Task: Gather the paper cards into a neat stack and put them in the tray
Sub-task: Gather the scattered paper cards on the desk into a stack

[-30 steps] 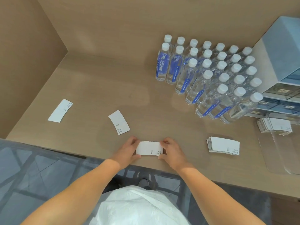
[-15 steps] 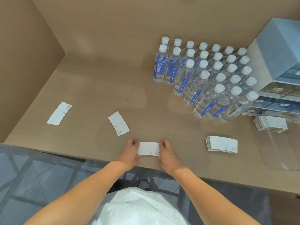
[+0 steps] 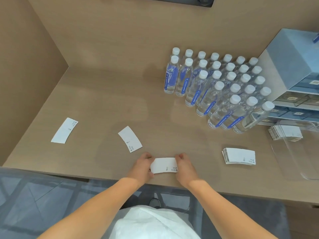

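Near the table's front edge I hold a small bunch of white paper cards (image 3: pixel 164 165) between both hands. My left hand (image 3: pixel 142 167) grips its left end and my right hand (image 3: pixel 185 167) grips its right end. A single card (image 3: pixel 130 138) lies just up and left of my hands. Another single card (image 3: pixel 64 130) lies far to the left. A fanned stack of cards (image 3: pixel 239 156) rests to the right. The clear plastic tray (image 3: pixel 293 157) sits at the right edge, with a stack of cards (image 3: pixel 284 133) at its far end.
Several rows of water bottles (image 3: pixel 217 87) with white caps stand at the back right. A blue-grey drawer unit (image 3: pixel 293 66) stands behind the tray. A wall panel (image 3: pixel 25 57) closes off the left side. The table's front edge (image 3: pixel 69 175) runs just below my hands.
Both hands keep hold of the bunch of cards in the same spot on the table. The loose cards and stacks have not moved.
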